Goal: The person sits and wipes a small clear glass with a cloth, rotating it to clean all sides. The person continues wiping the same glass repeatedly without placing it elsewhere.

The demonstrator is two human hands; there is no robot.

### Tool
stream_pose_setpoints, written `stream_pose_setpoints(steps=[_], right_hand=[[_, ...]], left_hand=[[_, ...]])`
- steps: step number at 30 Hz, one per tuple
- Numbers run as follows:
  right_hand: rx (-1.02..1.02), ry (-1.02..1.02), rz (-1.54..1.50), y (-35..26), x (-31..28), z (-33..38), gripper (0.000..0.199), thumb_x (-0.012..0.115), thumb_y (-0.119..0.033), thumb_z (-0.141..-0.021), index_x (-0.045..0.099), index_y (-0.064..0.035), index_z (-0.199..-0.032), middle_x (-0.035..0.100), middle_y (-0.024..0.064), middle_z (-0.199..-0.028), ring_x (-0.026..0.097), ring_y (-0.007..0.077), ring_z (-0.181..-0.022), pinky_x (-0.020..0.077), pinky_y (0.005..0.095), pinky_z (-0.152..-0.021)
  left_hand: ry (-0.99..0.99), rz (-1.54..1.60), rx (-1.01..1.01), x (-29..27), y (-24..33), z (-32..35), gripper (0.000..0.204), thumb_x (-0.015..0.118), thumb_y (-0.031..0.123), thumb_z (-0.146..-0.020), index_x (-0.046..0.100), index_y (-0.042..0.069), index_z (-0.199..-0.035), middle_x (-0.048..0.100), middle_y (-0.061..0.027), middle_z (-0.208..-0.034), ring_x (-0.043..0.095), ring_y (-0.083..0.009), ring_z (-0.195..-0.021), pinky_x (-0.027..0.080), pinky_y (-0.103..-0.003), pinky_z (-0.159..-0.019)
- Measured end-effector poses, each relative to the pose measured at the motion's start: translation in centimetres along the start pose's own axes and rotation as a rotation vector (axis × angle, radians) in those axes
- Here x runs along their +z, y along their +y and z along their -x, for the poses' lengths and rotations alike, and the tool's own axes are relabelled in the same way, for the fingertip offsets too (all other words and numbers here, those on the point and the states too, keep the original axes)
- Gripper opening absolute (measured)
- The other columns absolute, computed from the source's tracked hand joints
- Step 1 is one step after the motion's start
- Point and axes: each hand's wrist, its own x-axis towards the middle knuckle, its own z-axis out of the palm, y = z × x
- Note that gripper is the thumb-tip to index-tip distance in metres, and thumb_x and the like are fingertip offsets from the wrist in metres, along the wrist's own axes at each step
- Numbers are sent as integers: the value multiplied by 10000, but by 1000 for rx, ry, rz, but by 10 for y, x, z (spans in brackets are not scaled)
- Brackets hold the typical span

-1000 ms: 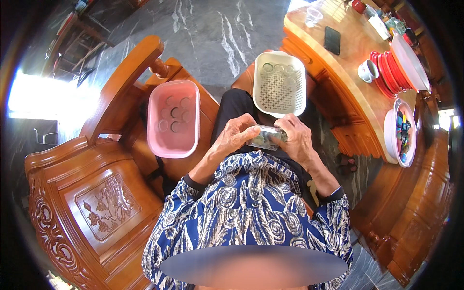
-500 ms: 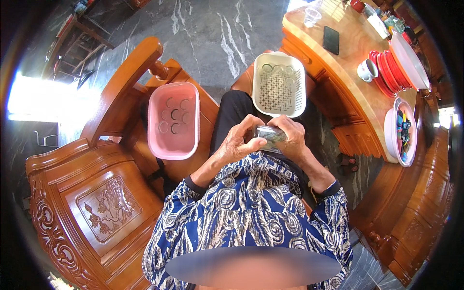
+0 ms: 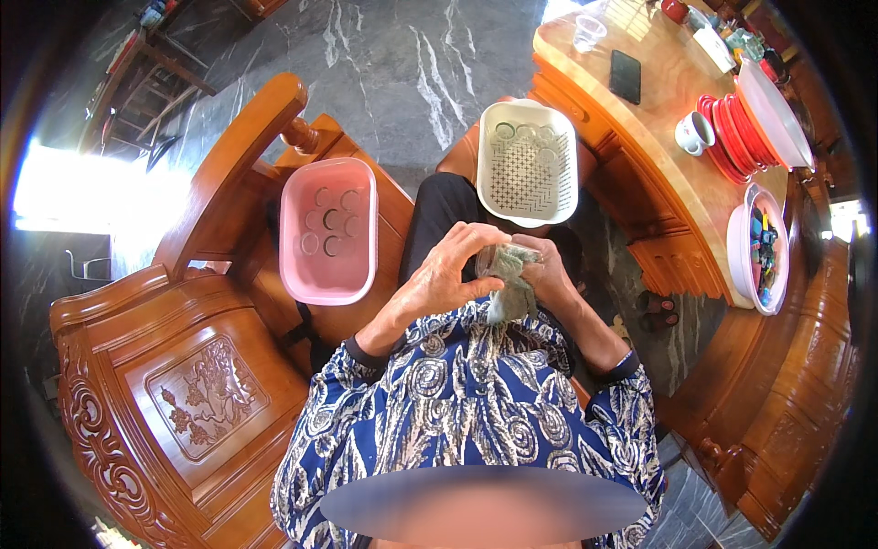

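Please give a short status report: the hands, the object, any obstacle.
Left hand and right hand both closed on a small grey-green cloth-like item, held over the lap. White basket ahead, pink tub to the left. Nothing blocking.

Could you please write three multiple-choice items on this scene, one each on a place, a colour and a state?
1. Where does the pink basin stand?
A. on the wooden seat at the person's left
B. on the table
C. on the floor

2. What colour is the perforated basket ahead of the knees?
A. blue
B. cream white
C. black

3. What are the two hands doing?
A. resting apart on the armrests
B. both closed on a small glassy thing with a grey-green cloth
C. lifting the basin

Answers:
1. A: the basin sits on the seat beside the carved armrest.
2. B: its wall and holed floor are pale cream.
3. B: the left hand and the right hand meet at the chest around the small glassy thing and the cloth.
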Motion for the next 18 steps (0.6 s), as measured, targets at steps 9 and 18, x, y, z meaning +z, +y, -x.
stream_pose_setpoints(steps=[9,18], right_hand=[[-832,234,993,-20,-18,5,286,687,-105,-707,575,-40,-962,562,78,-784,611,224,-664,487,332,-577],[-967,228,1096,-37,-14,5,267,665,-111,-724,566,-28,-957,563,80,-804,615,214,-682,494,315,-574]], left_hand=[[-60,671,-566,6,-15,9,483,539,470,-937,483,20,-1105,599,-69,-833,570,-107,-676,458,-232,-584],[-19,820,-411,10,-3,6,465,733,360,-828,498,50,-1082,576,-25,-866,512,-59,-767,430,-214,-655]])
